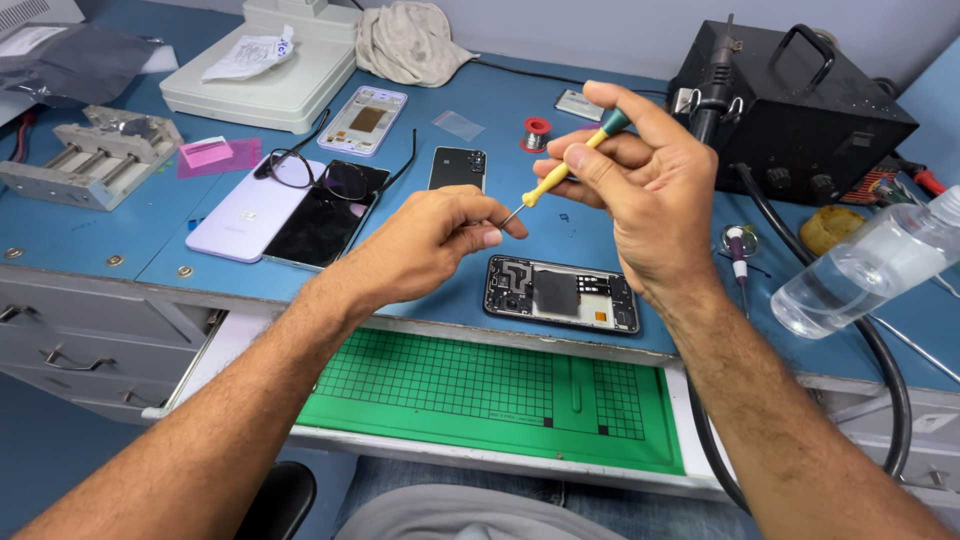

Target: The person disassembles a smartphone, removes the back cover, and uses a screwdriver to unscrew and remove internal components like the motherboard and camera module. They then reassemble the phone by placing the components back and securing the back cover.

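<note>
My right hand (645, 190) is raised above the blue bench, gripping a small screwdriver (565, 170) with a yellow shaft and green cap. My left hand (435, 240) pinches at the screwdriver's metal tip with thumb and fingers; whether a screw sits between them is too small to tell. Below both hands lies an opened phone (562, 294) with its back off, showing dark boards and shields.
A lilac phone back (245, 210), a black screen (320, 225), eyeglasses (330, 175), a second phone frame (365, 120) and a dark camera cover (458, 167) lie left. A black hot-air station (800, 105), clear bottle (870, 265), black hose (880, 350) stand right. A green grid mat (500, 395) fills the pulled-out drawer.
</note>
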